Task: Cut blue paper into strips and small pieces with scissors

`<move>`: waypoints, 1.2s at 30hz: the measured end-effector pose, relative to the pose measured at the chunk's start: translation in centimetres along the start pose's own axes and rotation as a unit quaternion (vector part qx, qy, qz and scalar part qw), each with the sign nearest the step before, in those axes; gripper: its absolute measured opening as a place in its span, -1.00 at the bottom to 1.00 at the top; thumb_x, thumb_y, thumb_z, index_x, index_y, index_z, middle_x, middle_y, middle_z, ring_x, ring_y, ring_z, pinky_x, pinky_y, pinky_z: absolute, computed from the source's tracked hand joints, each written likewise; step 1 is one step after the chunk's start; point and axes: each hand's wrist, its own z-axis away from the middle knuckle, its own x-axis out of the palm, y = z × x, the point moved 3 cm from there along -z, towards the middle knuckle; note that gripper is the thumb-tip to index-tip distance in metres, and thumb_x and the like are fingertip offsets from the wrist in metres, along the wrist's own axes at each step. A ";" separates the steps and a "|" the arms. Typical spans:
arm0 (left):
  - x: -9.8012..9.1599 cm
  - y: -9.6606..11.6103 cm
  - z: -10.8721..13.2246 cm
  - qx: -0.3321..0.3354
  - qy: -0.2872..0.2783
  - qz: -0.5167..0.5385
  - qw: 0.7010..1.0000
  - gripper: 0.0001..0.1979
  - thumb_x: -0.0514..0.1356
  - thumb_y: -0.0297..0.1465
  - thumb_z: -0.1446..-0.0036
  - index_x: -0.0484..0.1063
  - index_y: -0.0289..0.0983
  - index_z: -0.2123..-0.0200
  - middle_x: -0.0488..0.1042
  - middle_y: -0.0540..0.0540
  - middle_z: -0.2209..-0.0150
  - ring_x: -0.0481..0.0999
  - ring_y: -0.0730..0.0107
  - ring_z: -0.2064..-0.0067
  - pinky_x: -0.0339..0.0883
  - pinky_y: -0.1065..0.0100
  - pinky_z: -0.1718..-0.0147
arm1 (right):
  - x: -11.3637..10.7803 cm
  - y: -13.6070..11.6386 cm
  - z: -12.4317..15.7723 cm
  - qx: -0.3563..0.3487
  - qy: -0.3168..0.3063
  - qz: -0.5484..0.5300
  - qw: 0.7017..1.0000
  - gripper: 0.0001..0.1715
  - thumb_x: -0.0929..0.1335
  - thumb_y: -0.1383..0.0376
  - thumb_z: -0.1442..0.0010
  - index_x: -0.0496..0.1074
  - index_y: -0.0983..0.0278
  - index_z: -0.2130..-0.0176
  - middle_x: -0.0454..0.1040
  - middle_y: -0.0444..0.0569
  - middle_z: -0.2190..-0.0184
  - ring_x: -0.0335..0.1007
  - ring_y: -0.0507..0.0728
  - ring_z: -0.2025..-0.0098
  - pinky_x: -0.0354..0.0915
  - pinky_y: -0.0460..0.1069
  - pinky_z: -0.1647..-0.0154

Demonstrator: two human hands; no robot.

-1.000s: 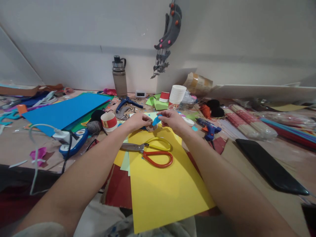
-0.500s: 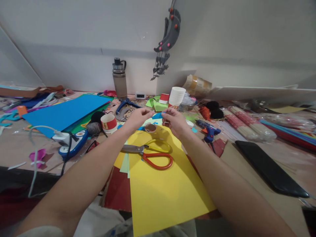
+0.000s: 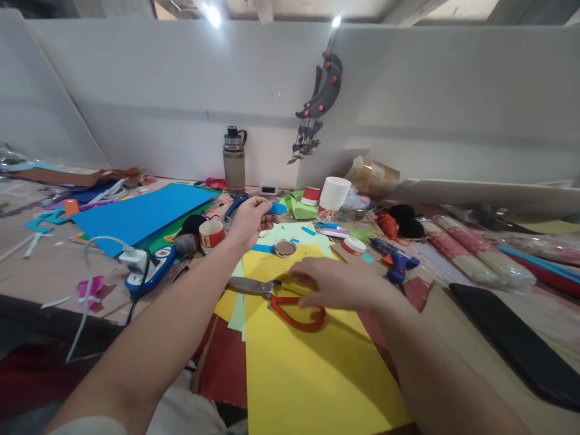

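My left hand [image 3: 251, 222] pinches a small rounded piece of blue paper [image 3: 278, 208] between thumb and fingertips, above the middle of the table. Lower and to the right, my right hand [image 3: 338, 283] hovers over the handles of the scissors [image 3: 296, 321], its thumb and fingers apart and curved downward. One handle loop is red; the yellow one is partly hidden by my fingers. The scissors lie on a yellow sheet of paper [image 3: 312, 374], blades pointing left. A short cut ring of paper cup [image 3: 285, 248] sits at the sheet's far end.
A hot glue gun [image 3: 399, 263], a shallow white piece [image 3: 354, 244] and a black phone-like slab [image 3: 512, 338] lie on the right. Stacked paper cups [image 3: 335, 192] and a bottle [image 3: 234, 166] stand at the back. Left are blue paper [image 3: 145, 211], a red-and-white cup [image 3: 211, 234] and a power strip [image 3: 151, 272].
My right hand has let go of the blue paper and come down toward me, over the scissors. My left hand keeps the paper. The camera view has tilted up.
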 end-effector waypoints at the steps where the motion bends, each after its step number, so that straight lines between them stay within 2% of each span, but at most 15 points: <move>1: -0.1 0.4 0.0 0.013 0.004 0.005 1.000 -0.84 0.24 -0.43 -0.01 0.28 -0.27 0.38 0.47 0.00 0.51 0.44 0.53 0.57 0.18 0.52 0.64 | 0.5 -0.6 0.3 -0.006 -0.024 0.026 0.999 -0.60 0.46 0.20 0.06 0.46 0.14 0.15 0.46 -0.03 0.20 0.39 0.17 0.22 0.20 -0.02 0.36; 3: -0.5 1.3 -0.1 0.046 0.012 0.013 0.999 -0.86 0.26 -0.44 -0.02 0.33 -0.28 0.35 0.47 0.01 0.51 0.41 0.56 0.59 0.17 0.52 0.64 | 1.3 -1.4 0.5 0.013 -0.034 0.065 0.997 -0.45 0.46 0.31 0.12 0.42 0.18 0.07 0.43 0.03 0.15 0.40 0.20 0.19 0.19 -0.02 0.39; 6: -1.3 3.0 -0.3 0.102 0.032 0.018 0.994 -0.86 0.29 -0.43 -0.02 0.42 -0.27 0.30 0.46 0.02 0.51 0.38 0.60 0.59 0.13 0.53 0.65 | 2.0 -2.0 0.2 0.010 -0.024 0.067 0.997 -0.38 0.38 0.43 0.06 0.35 0.17 -0.04 0.47 0.03 0.18 0.42 0.19 0.22 0.17 -0.03 0.43; 10: -2.6 5.9 0.0 0.192 0.070 0.008 0.979 -0.82 0.26 -0.42 -0.09 0.47 -0.22 0.19 0.45 0.03 0.50 0.43 0.58 0.52 0.08 0.54 0.66 | 2.0 -2.4 -0.1 -0.007 -0.014 0.043 0.999 -0.31 0.39 0.37 0.04 0.32 0.15 -0.11 0.51 0.04 0.23 0.43 0.21 0.29 0.13 -0.04 0.51; 13: -3.8 8.0 0.6 0.280 0.119 0.025 0.952 -0.81 0.20 -0.42 -0.16 0.45 -0.18 0.12 0.38 0.05 0.53 0.46 0.53 0.51 0.04 0.51 0.68 | 1.8 -2.5 -0.2 -0.002 0.012 0.044 0.999 -0.30 0.40 0.34 0.06 0.34 0.18 -0.11 0.51 0.06 0.29 0.41 0.18 0.36 0.09 -0.06 0.55; 16: -4.7 9.0 0.8 0.318 0.155 0.059 0.933 -0.81 0.18 -0.46 -0.18 0.42 -0.18 0.12 0.29 0.09 0.55 0.40 0.56 0.57 -0.03 0.49 0.71 | 1.1 -2.4 -0.2 -0.014 0.044 0.033 0.998 -0.40 0.38 0.29 -0.01 0.38 0.11 -0.08 0.49 -0.02 0.38 0.35 0.11 0.46 0.07 -0.07 0.55; 19: -4.9 8.8 0.6 0.294 0.167 0.079 0.938 -0.78 0.19 -0.51 -0.16 0.36 -0.18 0.12 0.29 0.11 0.55 0.37 0.60 0.58 -0.02 0.53 0.71 | -0.1 -1.6 -0.3 -0.045 0.098 -0.030 0.994 -0.47 0.31 0.30 -0.11 0.38 0.08 -0.10 0.50 -0.08 0.36 0.32 0.06 0.46 0.17 -0.07 0.45; 21: -4.5 8.0 0.3 0.252 0.159 0.081 0.951 -0.71 0.24 -0.52 -0.10 0.34 -0.17 0.11 0.32 0.12 0.55 0.37 0.61 0.56 0.03 0.56 0.69 | -0.9 -0.4 -0.5 -0.039 0.165 -0.099 0.980 -0.37 0.28 0.32 -0.13 0.28 0.11 -0.20 0.50 -0.05 0.25 0.35 0.07 0.40 0.24 -0.05 0.38; 24: -3.2 6.1 -0.1 0.172 0.094 0.073 0.978 -0.69 0.33 -0.51 0.02 0.36 -0.23 0.20 0.37 0.10 0.54 0.37 0.61 0.56 0.08 0.57 0.67 | -1.3 1.3 -0.9 -0.043 0.255 -0.199 0.945 -0.23 0.30 0.32 -0.09 0.11 0.19 -0.27 0.45 0.03 0.13 0.38 0.12 0.26 0.32 0.00 0.27; 26: -2.3 4.9 -0.2 0.137 0.054 0.058 0.987 -0.69 0.35 -0.52 0.08 0.39 -0.28 0.23 0.42 0.06 0.50 0.39 0.60 0.55 0.11 0.56 0.67 | -1.1 1.8 -1.3 -0.039 0.286 -0.245 0.926 -0.25 0.33 0.30 -0.05 0.12 0.19 -0.22 0.42 0.02 0.16 0.37 0.12 0.25 0.34 0.01 0.26; 29: -1.3 3.7 -0.1 0.119 0.015 0.023 0.993 -0.71 0.36 -0.50 0.09 0.45 -0.32 0.23 0.47 0.00 0.46 0.39 0.61 0.55 0.12 0.56 0.67 | -0.7 2.0 -1.8 0.017 0.288 -0.325 0.901 -0.38 0.35 0.21 -0.07 0.16 0.20 -0.10 0.34 -0.13 0.35 0.32 0.06 0.43 0.33 -0.03 0.43; 31: -0.8 3.3 0.1 0.121 -0.001 0.007 0.993 -0.69 0.36 -0.48 0.08 0.47 -0.32 0.20 0.48 -0.01 0.43 0.38 0.63 0.55 0.13 0.56 0.68 | -0.4 1.8 -2.0 0.045 0.279 -0.340 0.897 -0.45 0.34 0.13 -0.10 0.16 0.18 -0.06 0.26 -0.20 0.43 0.25 0.01 0.53 0.26 -0.07 0.54; 33: -0.5 3.1 0.3 0.125 -0.006 0.000 0.992 -0.67 0.36 -0.47 0.08 0.47 -0.32 0.18 0.49 0.00 0.42 0.37 0.63 0.55 0.14 0.56 0.68 | -0.1 1.4 -2.1 0.042 0.268 -0.332 0.903 -0.49 0.33 0.08 -0.13 0.17 0.18 -0.02 0.23 -0.22 0.45 0.22 0.00 0.53 0.21 -0.08 0.55; 36: 0.1 2.9 0.6 0.114 -0.002 -0.002 0.994 -0.68 0.35 -0.50 0.07 0.45 -0.32 0.18 0.47 0.01 0.44 0.40 0.59 0.52 0.26 0.53 0.63 | 0.4 0.8 -2.2 0.020 0.243 -0.319 0.916 -0.54 0.31 0.04 -0.17 0.16 0.19 0.04 0.25 -0.21 0.42 0.22 0.01 0.47 0.24 -0.07 0.46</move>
